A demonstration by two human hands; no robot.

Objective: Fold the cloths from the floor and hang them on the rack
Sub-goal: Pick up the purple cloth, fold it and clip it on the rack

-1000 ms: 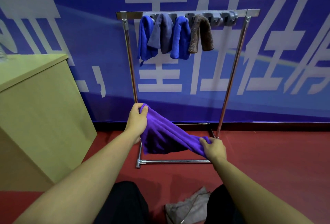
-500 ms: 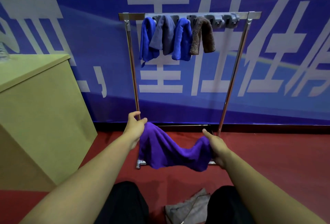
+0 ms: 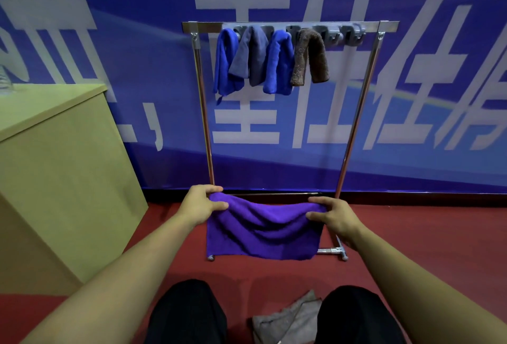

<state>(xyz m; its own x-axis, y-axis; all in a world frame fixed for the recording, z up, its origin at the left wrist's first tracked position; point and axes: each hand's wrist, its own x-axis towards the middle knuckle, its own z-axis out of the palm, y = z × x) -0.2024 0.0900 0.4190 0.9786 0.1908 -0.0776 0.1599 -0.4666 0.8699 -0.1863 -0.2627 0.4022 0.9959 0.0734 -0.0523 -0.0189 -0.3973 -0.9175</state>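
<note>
Nearest to us, 2 dark-trousered knees (image 3: 189, 313) frame a crumpled grey cloth (image 3: 288, 321) lying on the red floor (image 3: 425, 234) between them. Up from there, both bare forearms reach forward, and here we have the purple cloth (image 3: 263, 231) held out flat in the air, hanging like a sagging banner. The left hand (image 3: 199, 205) pinches its upper left corner, thumb on the near face and fingers curled over the top edge. The right hand (image 3: 336, 216) grips the upper right corner the same way, thumb in front, fingers wrapped over the top. The cloth droops in soft folds between the 2 hands, and its lower edge hangs in front of the rack's base bar.

Behind it stands the metal rack (image 3: 354, 124), 2 chrome uprights and a top rail, feet on the floor right against the wall. On the rail's grey hooks we count 4 folded cloths draped side by side: a blue cloth (image 3: 226, 63) furthest left, a grey-blue cloth (image 3: 253, 55), a second blue cloth (image 3: 279, 63), and a brown cloth (image 3: 311, 58) on the right. The hooks to the right of the brown one carry nothing.

Off to the left sits a pale wooden cabinet (image 3: 55, 165). Furthest back, a blue banner (image 3: 411, 96) with large white characters covers the wall.
</note>
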